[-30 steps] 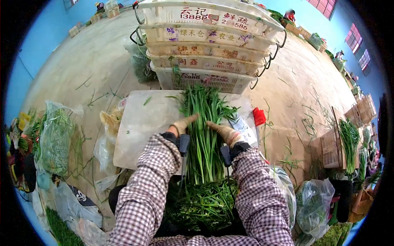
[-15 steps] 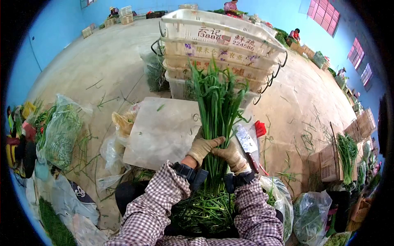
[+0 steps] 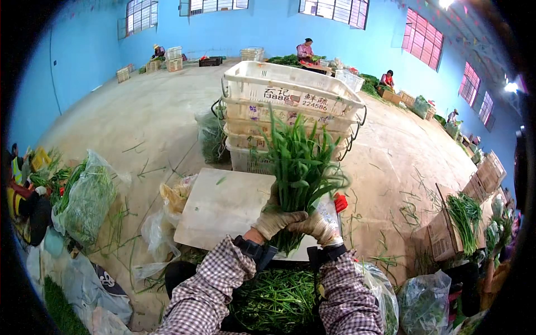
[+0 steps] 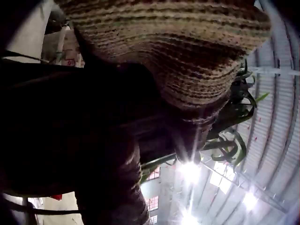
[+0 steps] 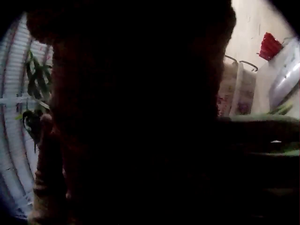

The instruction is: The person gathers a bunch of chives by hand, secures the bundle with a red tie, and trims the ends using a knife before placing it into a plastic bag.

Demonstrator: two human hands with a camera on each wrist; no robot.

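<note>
Both gloved hands hold an upright bunch of long, flat-leaved chives [image 3: 298, 159] over the front of a pale board [image 3: 220, 206]. The left hand [image 3: 274, 222] wraps the lower part from the left, its thumb laid across the front. From the right, the right hand [image 3: 317, 225] grips the same part, thumbs meeting. Leaf tips fan out above the hands, and cut ends show below them. A knife's broad blade [image 5: 287, 77] lies on the board's right side. In the left wrist view the knit glove [image 4: 187, 51] fills the top; the right wrist view is mostly dark.
Stacked white crates [image 3: 293, 92] stand behind the board. A red item [image 3: 340, 202] lies at its right edge. Loose green trimmings [image 3: 273, 298] fill the space between the forearms. Bagged greens [image 3: 86, 195] sit left, a clear bag [image 3: 423, 298] right. Scraps litter the floor.
Earlier the chives lay flat on the board with the hands at either side. The hands then gripped the bunch and stood it upright. The head view has tilted up.
</note>
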